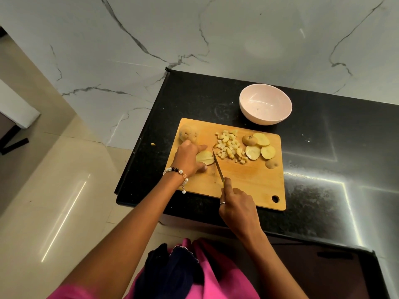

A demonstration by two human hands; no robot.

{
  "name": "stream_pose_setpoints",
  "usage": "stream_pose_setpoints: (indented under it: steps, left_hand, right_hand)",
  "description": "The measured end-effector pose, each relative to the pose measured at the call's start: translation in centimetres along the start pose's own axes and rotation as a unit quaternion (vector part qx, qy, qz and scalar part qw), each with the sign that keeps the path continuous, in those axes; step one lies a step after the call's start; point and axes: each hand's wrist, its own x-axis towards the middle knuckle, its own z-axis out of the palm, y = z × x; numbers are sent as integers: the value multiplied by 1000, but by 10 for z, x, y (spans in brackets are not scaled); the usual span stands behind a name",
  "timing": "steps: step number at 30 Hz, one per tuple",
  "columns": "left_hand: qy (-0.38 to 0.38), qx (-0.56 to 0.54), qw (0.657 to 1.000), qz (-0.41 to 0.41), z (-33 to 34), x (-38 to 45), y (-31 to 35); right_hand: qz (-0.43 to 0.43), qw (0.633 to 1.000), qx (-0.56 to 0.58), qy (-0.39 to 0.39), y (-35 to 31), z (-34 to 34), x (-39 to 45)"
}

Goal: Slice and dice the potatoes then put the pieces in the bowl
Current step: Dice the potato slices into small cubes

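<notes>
- Left hand (188,157) is on the left part of the wooden cutting board (248,182). Fingers and thumb are curled around a stack of potato slices (204,158) and hold it down on the board.
- Right hand (237,209) grips the handle of a knife (218,167), w/ index finger stretched along the top. The handle is hidden inside the fist. The blade points away from the person, tip touching the right edge of the held slices.
- A whole potato (187,134), skin still on, lies at the far left corner of the board, just behind the left hand.
- A pile of diced potato (230,146) is in the middle of the board, right of the blade.
- Several round slices (260,147) lie right of the dice, some overlapping; one small end piece (271,164) sits near the right edge.
- A pale pink bowl (265,104) stands on the black countertop (323,147) just behind the board, w/ no potato pieces inside.
- One tiny bit of potato (153,144) lies on the counter, left of the board.
- Left wrist has a bead bracelet (176,172); right hand has a ring (223,203).
</notes>
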Motion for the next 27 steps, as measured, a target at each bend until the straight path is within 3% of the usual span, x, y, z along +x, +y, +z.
stream_pose_setpoints:
  steps: [13,21,27]
  left_hand:
    - [11,85,996,14,-2,5,8]
    - [6,45,999,25,-4,2,-5]
    - [24,-20,999,26,4,-5,-7]
  right_hand:
    - [-23,1000,-10,-3,14,-6,10]
    - [-35,999,11,-22,20,-13,11]
    - [-1,998,58,23,9,-11,7]
